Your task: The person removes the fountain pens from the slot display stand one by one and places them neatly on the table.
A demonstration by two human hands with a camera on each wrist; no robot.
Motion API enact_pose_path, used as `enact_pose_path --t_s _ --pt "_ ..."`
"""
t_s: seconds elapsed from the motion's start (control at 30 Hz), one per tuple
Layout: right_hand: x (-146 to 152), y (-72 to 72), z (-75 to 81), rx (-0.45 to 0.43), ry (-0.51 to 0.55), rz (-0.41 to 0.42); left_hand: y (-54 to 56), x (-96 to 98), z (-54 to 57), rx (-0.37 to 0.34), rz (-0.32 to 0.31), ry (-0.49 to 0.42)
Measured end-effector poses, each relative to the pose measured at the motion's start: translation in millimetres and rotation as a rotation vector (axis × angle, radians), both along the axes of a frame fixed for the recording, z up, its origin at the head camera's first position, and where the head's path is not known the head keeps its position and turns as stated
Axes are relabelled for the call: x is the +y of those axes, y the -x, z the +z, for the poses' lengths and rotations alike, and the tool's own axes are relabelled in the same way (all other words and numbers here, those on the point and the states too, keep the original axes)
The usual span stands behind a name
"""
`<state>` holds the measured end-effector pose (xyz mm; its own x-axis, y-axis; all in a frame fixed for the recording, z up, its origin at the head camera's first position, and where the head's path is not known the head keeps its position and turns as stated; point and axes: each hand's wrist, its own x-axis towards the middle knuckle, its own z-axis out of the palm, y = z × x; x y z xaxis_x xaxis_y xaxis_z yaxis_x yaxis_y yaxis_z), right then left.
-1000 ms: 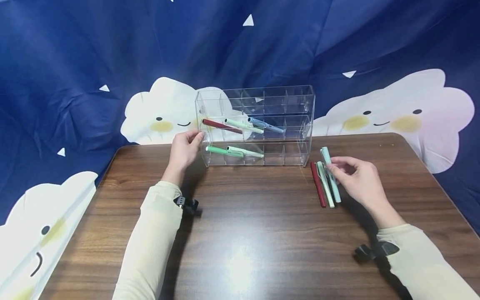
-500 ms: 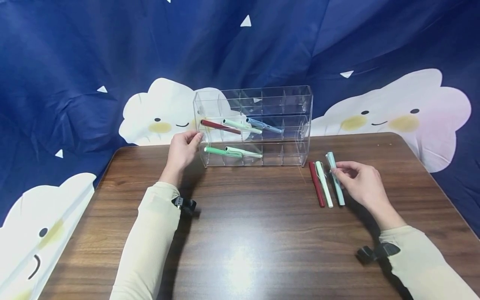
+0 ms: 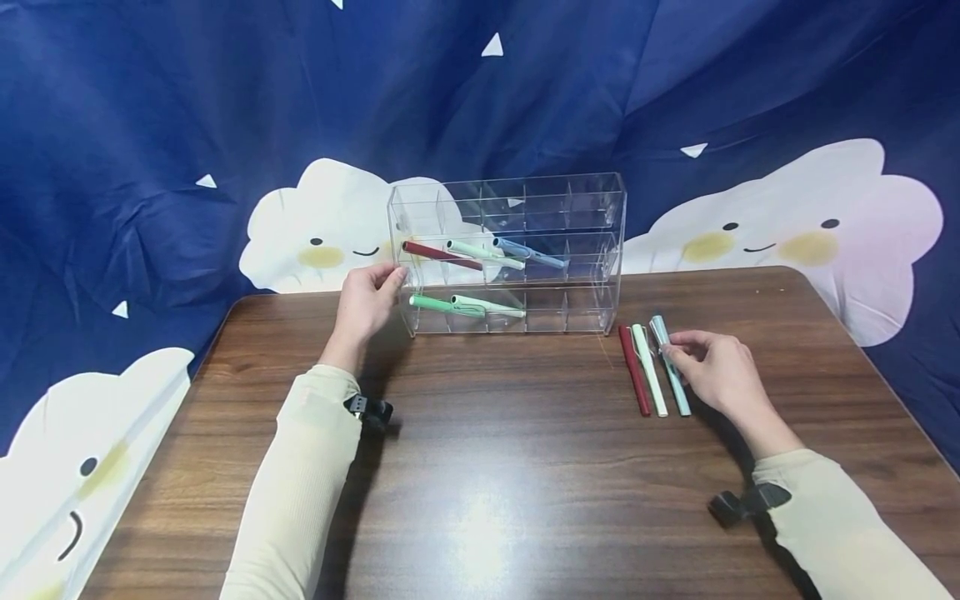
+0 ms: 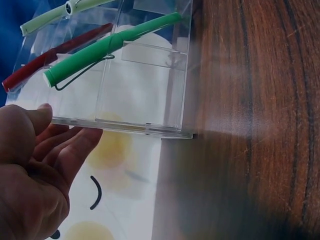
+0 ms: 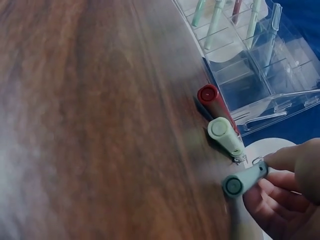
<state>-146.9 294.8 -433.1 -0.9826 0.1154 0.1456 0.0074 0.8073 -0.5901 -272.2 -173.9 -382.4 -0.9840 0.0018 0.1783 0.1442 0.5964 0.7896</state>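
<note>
My left hand (image 3: 366, 307) holds the left side wall of a clear acrylic organizer (image 3: 592, 317), thumb at the front and fingers along the side. A dark red pen (image 3: 442, 255), a pale green pen (image 3: 487, 253) and a blue pen (image 3: 531, 252) lean in its middle tier. In the bottom tier lean a bright green pen (image 4: 90, 57) and another pale green pen (image 3: 491, 307). On the table, my right hand (image 3: 720, 373) pinches a light teal pen (image 5: 245, 180) near its cap end. Beside it lie a pale mint pen (image 5: 225, 135) and a red pen (image 5: 212, 100), roughly parallel.
The brown wooden table (image 3: 510, 433) extends in front of the organizer, with a bright light reflection near its front. Behind the table hangs a dark blue curtain (image 3: 225, 92) printed with white clouds. Each wrist wears a black camera strap.
My right hand has lowered the light teal pen onto the table and shifted it slightly right, apart from the mint pen. The left hand stays on the organizer.
</note>
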Motion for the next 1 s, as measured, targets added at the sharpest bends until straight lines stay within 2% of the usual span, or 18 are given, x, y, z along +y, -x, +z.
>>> enact_pose_path --t_s 0.13,0.73,1.0 --pt "-1.0 0.8 -1.7 -0.008 -0.041 -0.009 -0.5 -0.4 -0.3 0.013 -0.006 0.008" --pt "-7.1 6.2 -1.1 -0.068 -0.089 0.017 -0.5 -0.4 0.8 0.002 -0.009 0.019" --pt "-6.1 2.8 0.2 -0.052 -0.075 0.02 -1.2 -1.0 0.5 0.006 -0.016 -0.002"
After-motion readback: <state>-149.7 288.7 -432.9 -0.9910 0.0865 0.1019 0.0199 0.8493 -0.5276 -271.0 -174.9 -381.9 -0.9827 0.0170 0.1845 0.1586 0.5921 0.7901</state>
